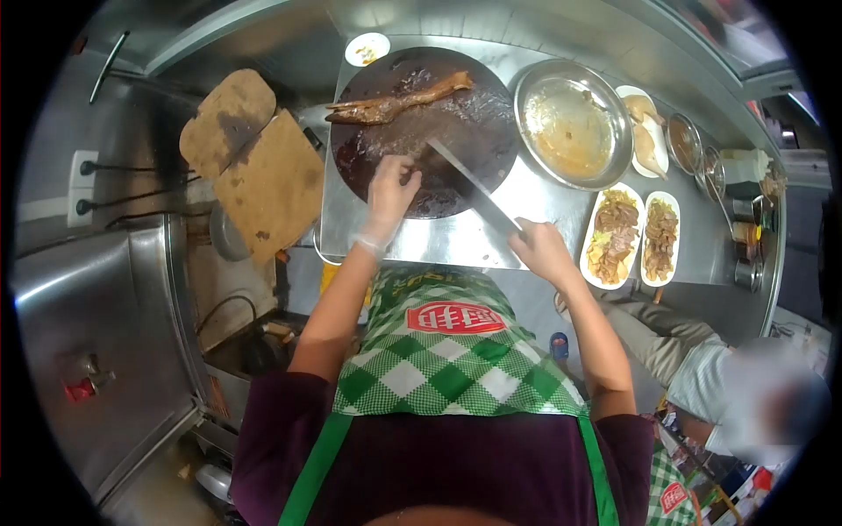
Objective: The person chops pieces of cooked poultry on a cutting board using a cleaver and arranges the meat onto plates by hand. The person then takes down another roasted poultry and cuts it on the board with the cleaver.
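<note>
On the round dark chopping board (474, 110) lies a long browned piece of roast poultry, seemingly a neck (399, 103), across the far half. My right hand (541, 249) grips the handle of a knife (476, 188), whose long blade reaches over the board's near right part, its tip towards the middle. Near the board's front left edge, my left hand (392, 186), in a clear plastic glove, has its fingers curled in. Nothing shows between its thumb and fingers. The poultry lies beyond both hands, touching neither.
Right of the board is a wide metal basin (533, 145) with greasy liquid. Nearby are two oval dishes of sliced meat (617, 223) (660, 238) and a white plate of pale poultry (650, 140). A small white dish (367, 49) stands behind. Brown boards (272, 188) lie left; another person (702, 359) sits at lower right.
</note>
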A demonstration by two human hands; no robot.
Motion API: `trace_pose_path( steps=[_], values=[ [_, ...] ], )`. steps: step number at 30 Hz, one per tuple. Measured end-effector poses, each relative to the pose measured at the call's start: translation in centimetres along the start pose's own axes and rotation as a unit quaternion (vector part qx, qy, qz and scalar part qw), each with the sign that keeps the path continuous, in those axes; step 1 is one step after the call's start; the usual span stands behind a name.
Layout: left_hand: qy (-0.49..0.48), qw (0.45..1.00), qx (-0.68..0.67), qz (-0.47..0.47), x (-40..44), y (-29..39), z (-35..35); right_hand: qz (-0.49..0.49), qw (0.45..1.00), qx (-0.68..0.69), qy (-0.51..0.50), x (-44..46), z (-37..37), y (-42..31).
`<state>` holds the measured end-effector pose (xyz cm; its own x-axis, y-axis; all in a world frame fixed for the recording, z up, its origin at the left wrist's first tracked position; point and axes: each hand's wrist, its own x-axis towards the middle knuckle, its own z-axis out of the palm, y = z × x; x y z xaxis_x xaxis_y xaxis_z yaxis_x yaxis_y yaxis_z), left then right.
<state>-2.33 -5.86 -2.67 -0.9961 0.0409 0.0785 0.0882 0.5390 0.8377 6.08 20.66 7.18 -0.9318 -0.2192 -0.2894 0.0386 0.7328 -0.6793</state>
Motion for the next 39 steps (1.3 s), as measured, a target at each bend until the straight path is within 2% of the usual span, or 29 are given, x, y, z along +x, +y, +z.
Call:
trace_pose_path(
  steps=[1,2,3,4,5,7,8,10,12,13,14,15,17,21,22,24,25,26,28,29,30,33,37,39],
  values=[
    [0.006,0.998,0.041,0.048,0.5,0.1,-0.3,0.035,0.994,0.101,-0.002,-0.6,-0.1,0.0],
    [0.012,0.992,0.081,0.095,1.2,0.2,-0.6,0.147,0.947,0.282,-0.043,-1.1,-0.3,-0.1],
    [0.017,0.982,0.120,0.144,2.0,0.3,-0.9,0.169,0.924,0.340,-0.042,-1.2,0.6,0.8],
    [-0.046,0.974,0.145,0.171,2.7,0.4,-1.3,0.190,0.896,0.400,-0.038,-1.1,2.5,2.5],
    [-0.063,0.967,0.160,0.187,3.2,0.1,-0.8,0.207,0.865,0.457,-0.031,-0.8,3.7,3.6],
    [-0.096,0.952,0.191,0.220,3.9,-0.5,0.6,0.169,0.835,0.523,-0.028,-0.2,6.0,3.3],
    [-0.129,0.966,0.128,0.183,3.9,-0.4,1.4,0.172,0.825,0.536,-0.046,0.2,7.4,3.3],
    [-0.090,0.977,0.101,0.164,3.0,-1.3,2.2,0.187,0.829,0.526,-0.047,1.3,9.6,1.9],
    [-0.064,0.979,0.059,0.186,2.6,-1.2,3.9,0.138,0.828,0.543,-0.040,2.5,13.0,1.6],
    [-0.047,0.977,0.042,0.205,2.6,-1.6,4.1,0.157,0.820,0.550,-0.026,3.0,12.8,-0.2],
    [-0.034,0.980,0.063,0.187,2.8,-2.4,4.3,0.174,0.819,0.546,-0.015,3.3,13.0,-1.1],
    [-0.015,0.982,0.089,0.168,2.9,-2.7,4.7,0.147,0.793,0.591,-0.026,3.5,13.2,-1.3],
    [-0.025,0.987,0.092,0.129,2.8,-0.6,4.9,0.137,0.770,0.623,0.003,2.4,12.3,-1.5],
    [-0.097,0.975,0.073,0.184,-0.4,5.8,8.3,0.161,0.778,0.607,0.030,-2.7,10.6,1.7],
    [-0.112,0.965,0.025,0.235,-1.6,6.9,9.9,0.186,0.761,0.618,0.058,-4.7,9.3,2.1],
    [-0.153,0.945,0.040,0.285,-4.2,10.3,13.7,0.210,0.735,0.635,0.112,-9.2,7.7,3.8],
    [-0.184,0.946,0.001,0.268,-5.9,12.3,16.1,0.210,0.725,0.642,0.135,-11.6,7.2,5.4],
    [-0.174,0.936,-0.006,0.307,-7.2,13.2,19.2,0.217,0.724,0.636,0.155,-13.8,7.0,6.8],
    [-0.199,0.926,0.032,0.319,-10.1,16.2,23.3,0.232,0.711,0.636,0.190,-17.9,6.1,8.8],
    [-0.246,0.924,0.048,0.288,-11.1,18.6,24.3,0.240,0.700,0.640,0.210,-19.5,5.1,9.3],
    [-0.249,0.923,0.038,0.290,-12.0,19.7,25.7,0.241,0.683,0.653,0.224,-20.8,4.2,10.0],
    [-0.250,0.930,0.042,0.268,-13.5,21.0,29.1,0.256,0.677,0.652,0.223,-22.8,2.6,12.7],
    [-0.231,0.955,0.048,0.181,-11.8,21.3,32.0,0.248,0.705,0.633,0.203,-23.4,0.9,16.5],
    [-0.220,0.955,0.076,0.183,-11.1,20.5,33.0,0.260,0.720,0.613,0.196,-24.5,-0.5,17.6]
  ],
)
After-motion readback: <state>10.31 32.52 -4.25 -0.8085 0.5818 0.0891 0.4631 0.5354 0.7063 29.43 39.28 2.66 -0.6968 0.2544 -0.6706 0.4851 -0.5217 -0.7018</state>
